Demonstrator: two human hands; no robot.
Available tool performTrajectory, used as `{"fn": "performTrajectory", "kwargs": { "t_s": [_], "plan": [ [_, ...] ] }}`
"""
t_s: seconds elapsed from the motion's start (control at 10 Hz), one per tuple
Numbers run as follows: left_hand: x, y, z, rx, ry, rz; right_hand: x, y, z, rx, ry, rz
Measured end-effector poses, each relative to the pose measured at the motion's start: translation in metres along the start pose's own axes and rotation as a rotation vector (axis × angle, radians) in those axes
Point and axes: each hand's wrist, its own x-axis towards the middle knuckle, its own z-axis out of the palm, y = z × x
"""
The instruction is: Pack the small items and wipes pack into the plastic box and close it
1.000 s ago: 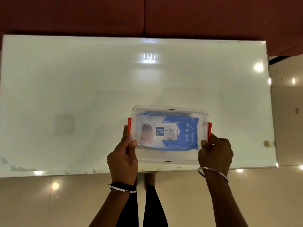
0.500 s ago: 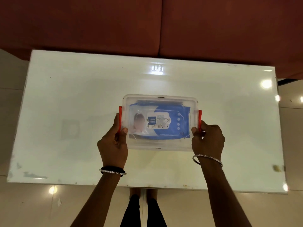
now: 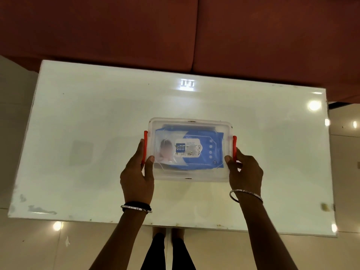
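A clear plastic box [image 3: 190, 122] with its lid on rests over the middle of the white glass table [image 3: 87, 117]. A blue wipes pack [image 3: 208, 151] shows through the lid. Red latches [image 3: 145, 137] sit on both short sides. My left hand [image 3: 136, 176] grips the box's left end, thumb on the lid, fingers along the red latch. My right hand [image 3: 245, 170] holds the right end, by the other red latch [image 3: 234, 145]. No small items can be made out under the pack.
A dark red sofa [image 3: 175, 32] runs along the table's far edge. Glossy tiled floor [image 3: 39, 248] with light reflections surrounds the table. My legs [image 3: 169, 250] show below the near edge.
The box, held in both hands, has moved away from the table's near edge toward the middle. The camera view has pulled back, showing more of the sofa and floor.
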Motion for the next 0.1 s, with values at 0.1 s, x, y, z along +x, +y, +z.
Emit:
{"fn": "performTrajectory", "kwargs": {
  "t_s": [0.1],
  "plan": [
    [-0.0035,0.006,-0.0104,0.062,0.005,0.016,-0.0113,-0.0016,-0.001,-0.001,0.016,0.028]
  ]
}}
